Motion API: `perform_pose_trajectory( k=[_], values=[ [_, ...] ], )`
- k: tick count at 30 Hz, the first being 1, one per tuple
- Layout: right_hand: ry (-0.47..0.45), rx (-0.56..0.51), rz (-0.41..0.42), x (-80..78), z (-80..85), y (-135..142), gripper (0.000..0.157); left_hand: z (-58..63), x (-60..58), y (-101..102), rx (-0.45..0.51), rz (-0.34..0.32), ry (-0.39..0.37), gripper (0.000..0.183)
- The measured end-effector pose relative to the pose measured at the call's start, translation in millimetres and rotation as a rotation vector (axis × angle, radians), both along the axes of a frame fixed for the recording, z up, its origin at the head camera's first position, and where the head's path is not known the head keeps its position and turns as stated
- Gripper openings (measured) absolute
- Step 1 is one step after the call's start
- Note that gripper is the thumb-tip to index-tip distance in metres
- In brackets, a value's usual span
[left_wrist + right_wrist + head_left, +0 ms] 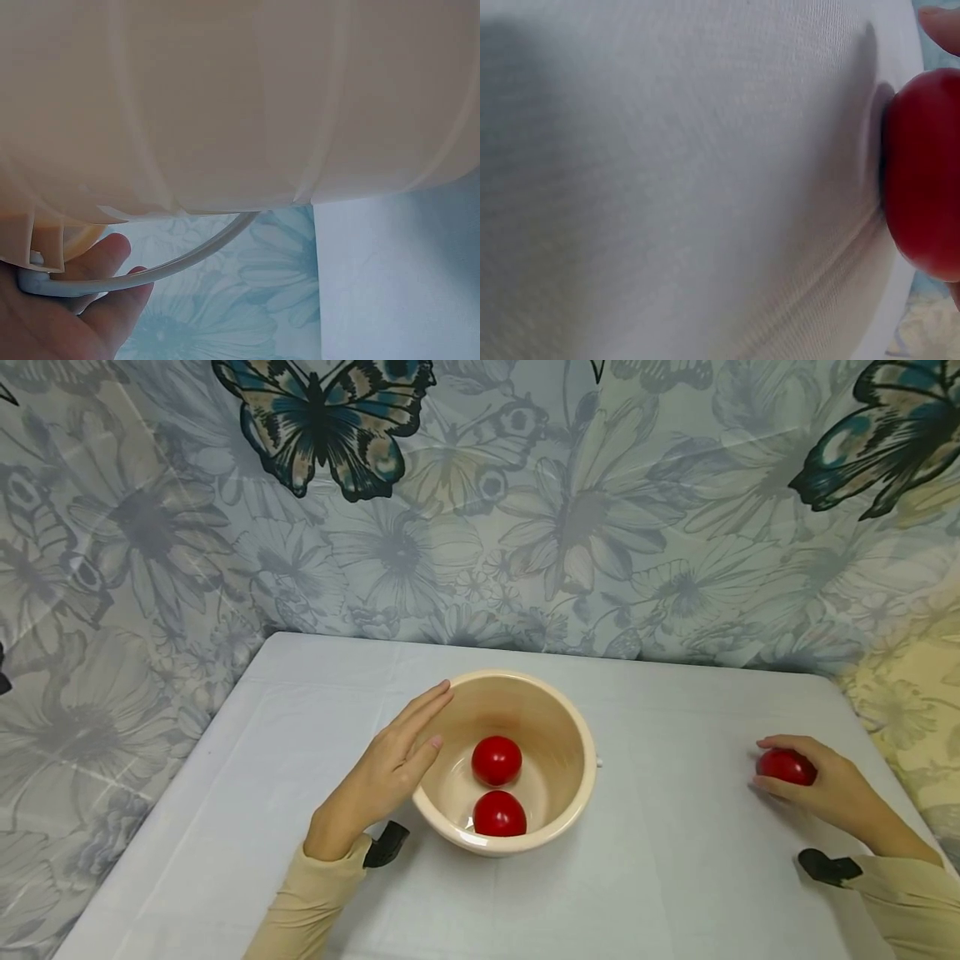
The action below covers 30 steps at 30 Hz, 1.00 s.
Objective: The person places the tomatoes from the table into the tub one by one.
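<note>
A cream bucket (581, 781) stands mid-table, with two glossy red balls (497, 761) inside it. Against its left rim rests my left hand (382, 777), fingers nearly straight and the thumb at the rim. From the left wrist, the bucket's ribbed wall (225, 105) fills the upper view, and a pale curved handle (180, 264) passes in front of the fingers (112, 311). At the table's right side my right hand (828, 789) holds another red ball (786, 766) between thumb and fingers. The right wrist view shows this ball low over the white cloth, partly cut off.
A white cloth (675, 860) with some creases covers the table. Behind it hangs a floral curtain (585, 527) with large butterflies. Each wrist carries a small black device (386, 844). The table's right edge runs close beside the right hand.
</note>
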State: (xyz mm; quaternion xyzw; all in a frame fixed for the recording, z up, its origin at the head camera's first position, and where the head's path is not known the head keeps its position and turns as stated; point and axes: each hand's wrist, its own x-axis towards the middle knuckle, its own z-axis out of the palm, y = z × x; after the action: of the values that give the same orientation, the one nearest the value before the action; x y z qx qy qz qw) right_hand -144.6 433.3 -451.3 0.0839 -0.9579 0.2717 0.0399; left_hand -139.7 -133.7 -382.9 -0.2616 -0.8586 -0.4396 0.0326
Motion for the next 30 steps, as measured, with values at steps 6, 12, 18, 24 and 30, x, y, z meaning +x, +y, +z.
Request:
perform_pose_trajectory(
  k=[6, 12, 18, 24, 30],
  values=[
    [-0.036, 0.018, -0.027, 1.0, -0.9, 4.5, 0.055, -0.2, 0.5, 0.7, 0.001, -0.001, -0.006, 0.053],
    [-0.038, 0.039, -0.017, 1.2, -3.7, 10.4, 0.061, -0.4, 0.1, 0.6, -0.003, 0.002, -0.005, 0.053],
    [-0.012, 0.061, 0.03, -0.2, -5.3, 14.8, 0.066, -1.1, -0.8, 0.7, 0.001, -0.001, -0.005, 0.053],
    [0.015, 0.059, 0.044, -0.1, -3.3, 11.7, 0.065, -1.6, -1.2, 1.5, 0.004, -0.007, -0.002, 0.053],
    [0.033, 0.034, 0.044, 0.2, 1.5, 4.1, 0.067, -0.7, 0.2, 0.7, 0.003, -0.004, -0.004, 0.053]
  ],
)
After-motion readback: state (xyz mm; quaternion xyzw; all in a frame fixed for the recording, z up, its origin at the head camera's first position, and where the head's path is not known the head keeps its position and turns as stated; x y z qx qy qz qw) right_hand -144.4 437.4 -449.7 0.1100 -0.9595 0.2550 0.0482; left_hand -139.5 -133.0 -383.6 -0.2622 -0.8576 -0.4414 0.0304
